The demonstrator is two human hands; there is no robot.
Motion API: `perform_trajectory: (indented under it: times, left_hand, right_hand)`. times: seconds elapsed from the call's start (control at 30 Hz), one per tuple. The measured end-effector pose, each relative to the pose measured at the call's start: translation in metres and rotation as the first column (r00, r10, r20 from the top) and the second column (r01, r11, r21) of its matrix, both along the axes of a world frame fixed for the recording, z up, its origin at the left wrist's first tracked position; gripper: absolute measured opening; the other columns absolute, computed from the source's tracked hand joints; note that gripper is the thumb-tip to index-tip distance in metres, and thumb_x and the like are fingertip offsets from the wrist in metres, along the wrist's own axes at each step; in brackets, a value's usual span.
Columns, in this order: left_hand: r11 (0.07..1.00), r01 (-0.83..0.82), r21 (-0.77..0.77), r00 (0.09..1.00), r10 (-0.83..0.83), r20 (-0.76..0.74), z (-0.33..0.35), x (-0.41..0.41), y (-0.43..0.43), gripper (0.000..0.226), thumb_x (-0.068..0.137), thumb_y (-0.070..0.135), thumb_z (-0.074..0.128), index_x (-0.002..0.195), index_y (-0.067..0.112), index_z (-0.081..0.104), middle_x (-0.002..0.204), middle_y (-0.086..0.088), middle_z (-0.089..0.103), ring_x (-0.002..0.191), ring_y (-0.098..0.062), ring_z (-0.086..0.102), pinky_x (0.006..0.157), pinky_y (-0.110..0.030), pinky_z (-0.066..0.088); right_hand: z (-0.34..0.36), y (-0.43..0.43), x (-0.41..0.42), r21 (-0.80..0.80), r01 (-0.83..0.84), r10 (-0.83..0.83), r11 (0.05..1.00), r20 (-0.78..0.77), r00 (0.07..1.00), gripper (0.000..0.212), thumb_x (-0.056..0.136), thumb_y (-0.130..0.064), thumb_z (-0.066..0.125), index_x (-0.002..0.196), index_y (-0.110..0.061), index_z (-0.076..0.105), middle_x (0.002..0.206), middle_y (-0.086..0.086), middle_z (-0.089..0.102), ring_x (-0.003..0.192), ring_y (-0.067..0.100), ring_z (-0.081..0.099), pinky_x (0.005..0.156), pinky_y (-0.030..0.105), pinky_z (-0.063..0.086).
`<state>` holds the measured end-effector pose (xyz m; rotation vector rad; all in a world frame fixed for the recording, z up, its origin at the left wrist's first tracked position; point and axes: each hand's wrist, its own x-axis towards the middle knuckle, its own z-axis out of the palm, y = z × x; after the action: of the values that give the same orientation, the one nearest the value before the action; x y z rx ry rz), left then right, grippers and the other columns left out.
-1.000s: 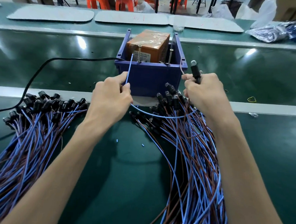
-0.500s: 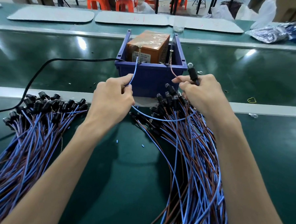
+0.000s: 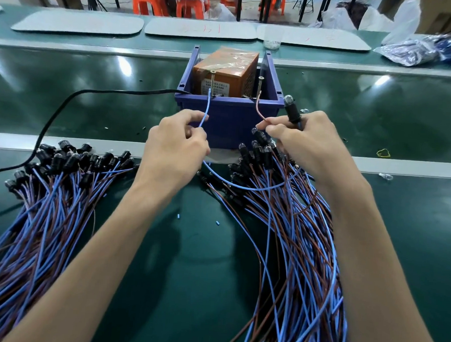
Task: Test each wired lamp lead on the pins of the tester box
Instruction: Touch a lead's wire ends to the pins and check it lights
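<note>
My left hand point(image 3: 176, 147) pinches the blue wire point(image 3: 205, 109), right hand point(image 3: 301, 142) the brown wire point(image 3: 260, 110) and lamp point(image 3: 291, 109), wires nipped near their tips, since they look light and floppy.

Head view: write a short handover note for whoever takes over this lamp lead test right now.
Left hand: pinch grip on the blue wire, tip up at the left pin.
Right hand: holds the lamp and pinches the brown wire, tip at the right pin.
Tester box sits in the blue bin.
Done: this lead appears to meet both pins; lamp glow cannot be told.
Left: read the lamp, set it aside, continue from the left bundle or right bundle; which is untested is unclear.
</note>
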<state>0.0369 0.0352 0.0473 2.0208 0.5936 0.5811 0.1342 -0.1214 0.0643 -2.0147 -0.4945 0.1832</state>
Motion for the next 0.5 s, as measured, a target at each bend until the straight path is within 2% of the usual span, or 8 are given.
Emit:
perform_trajectory:
  times: [0.1,0.2,0.27,0.4,0.5]
  left_hand:
    - [0.962,0.024,-0.274,0.999,-0.012,0.047,0.003,0.004,-0.008,0.025,0.094,0.007,0.042,0.090,0.019,0.064,0.043,0.013,0.052,0.036,-0.004,0.040,0.042,-0.013,0.035]
    - [0.907,0.073,-0.414,0.997,-0.050,0.066,0.004,0.003,-0.013,0.024,0.099,0.017,0.044,0.093,0.013,0.067,0.040,0.013,0.044,0.036,-0.003,0.035,0.038,-0.011,0.031]
    - [0.878,0.106,-0.467,0.993,-0.068,0.098,0.004,0.003,-0.013,0.026,0.100,0.025,0.047,0.092,0.013,0.068,0.041,0.013,0.042,0.036,-0.002,0.033,0.037,-0.011,0.029]
    - [0.830,0.172,-0.531,0.982,-0.098,0.164,0.005,0.002,-0.014,0.027,0.097,0.032,0.053,0.084,0.017,0.072,0.043,0.013,0.037,0.040,-0.002,0.030,0.038,-0.011,0.026]
    - [0.841,0.228,-0.491,0.970,-0.155,0.187,0.004,0.001,-0.021,0.030,0.097,0.026,0.055,0.070,0.018,0.068,0.042,0.012,0.036,0.040,-0.002,0.030,0.038,-0.011,0.026]
  right_hand:
    - [0.006,-0.005,-0.003,0.009,-0.094,0.094,0.996,-0.016,0.995,0.018,0.089,-0.021,0.061,0.084,-0.026,0.078,0.042,-0.022,0.050,0.054,-0.002,0.047,0.061,0.014,0.035]
    - [0.010,-0.009,-0.006,0.034,-0.192,0.194,0.981,-0.035,0.980,0.017,0.088,-0.020,0.063,0.083,-0.022,0.078,0.041,-0.014,0.046,0.045,0.001,0.040,0.049,0.008,0.033]
    - [0.012,-0.011,-0.008,0.030,-0.258,0.258,0.966,-0.024,0.966,0.016,0.088,-0.020,0.064,0.082,-0.022,0.079,0.042,-0.009,0.046,0.044,0.002,0.041,0.048,0.009,0.032]
    - [0.013,-0.013,-0.011,-0.060,-0.415,0.413,0.908,-0.051,0.909,0.011,0.085,-0.028,0.068,0.083,-0.026,0.079,0.047,-0.001,0.058,0.051,0.003,0.045,0.059,0.023,0.032]
    - [0.011,-0.009,-0.014,-0.087,-0.449,0.445,0.889,-0.065,0.893,0.025,0.085,-0.042,0.067,0.080,-0.021,0.079,0.059,0.000,0.068,0.060,0.011,0.048,0.060,0.028,0.037]
